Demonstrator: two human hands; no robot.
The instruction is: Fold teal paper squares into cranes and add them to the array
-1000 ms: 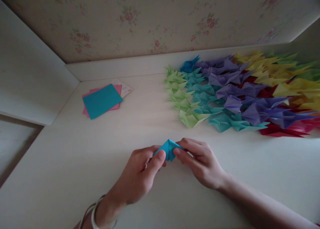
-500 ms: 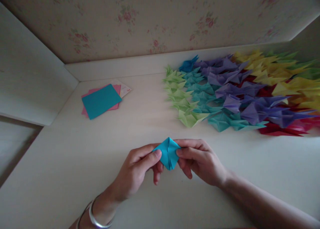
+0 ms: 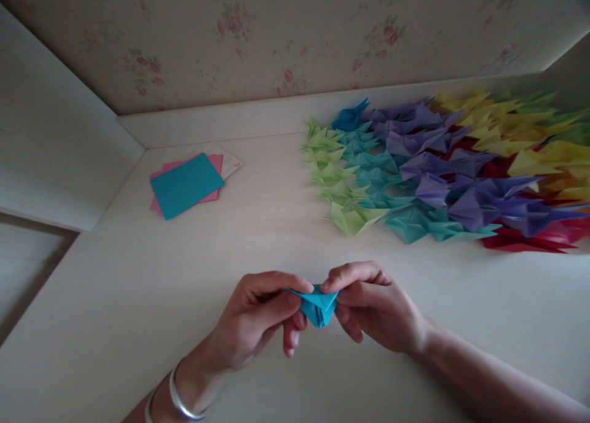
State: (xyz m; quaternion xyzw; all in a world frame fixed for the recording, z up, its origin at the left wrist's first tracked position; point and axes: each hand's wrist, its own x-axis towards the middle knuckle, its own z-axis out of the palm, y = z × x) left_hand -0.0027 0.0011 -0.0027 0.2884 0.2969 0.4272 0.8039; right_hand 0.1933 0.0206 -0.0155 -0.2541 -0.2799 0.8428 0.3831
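Observation:
A small piece of blue origami paper (image 3: 319, 309) is held above the white table between my two hands. Its top part is bent down towards me, making a flap with a straight upper edge. My left hand (image 3: 258, 315) pinches the left side, index finger along the top fold and thumb in front. On the right side, my right hand (image 3: 378, 306) grips the paper in the same way, with its index fingertip on the top edge. The fingers hide both side corners of the paper.
Rows of folded paper cranes (image 3: 424, 171) in green, teal, purple, yellow and red cover the table's back right. At the back left lies a stack of blue and pink paper sheets (image 3: 187, 186). A white panel (image 3: 55, 115) stands on the left, and a flowered wall (image 3: 276, 35) behind.
The top corner of the blue paper has been folded down towards me, turning the diamond into a shorter shape. Both index fingers have moved onto the top edge, and the hands sit slightly lower.

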